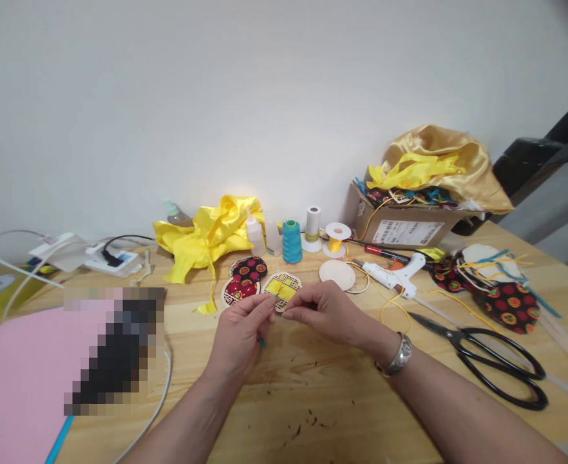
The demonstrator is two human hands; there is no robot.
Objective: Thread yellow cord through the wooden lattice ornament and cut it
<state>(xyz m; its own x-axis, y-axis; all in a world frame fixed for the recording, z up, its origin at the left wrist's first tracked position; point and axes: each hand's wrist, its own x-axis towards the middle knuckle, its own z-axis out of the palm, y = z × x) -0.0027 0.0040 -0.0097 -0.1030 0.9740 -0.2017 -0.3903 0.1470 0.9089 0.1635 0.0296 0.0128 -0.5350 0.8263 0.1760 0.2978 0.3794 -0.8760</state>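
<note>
Over the front middle of the table, my left hand (241, 330) and my right hand (326, 312) are close together, each with thumb and fingers pinched. A short teal strand end (261, 343) pokes out below my left hand's fingers. Whatever is in my right fingertips is too small to make out. Just behind the fingertips is a fretwork wooden piece (291, 289) with yellow satin showing; I cannot tell whether the fingers touch it. Dark red patterned fabric pieces (249, 270) lie to its left, and a plain wooden disc (337, 275) to its right.
Behind stand a teal thread cone (292, 243), a yellow thread spool (336, 240) and crumpled yellow satin (211, 235). To the right are a white glue gun (402, 274), large black scissors (462, 338) and a cardboard box (400, 225) of fabric. A pink board (28, 374) lies left.
</note>
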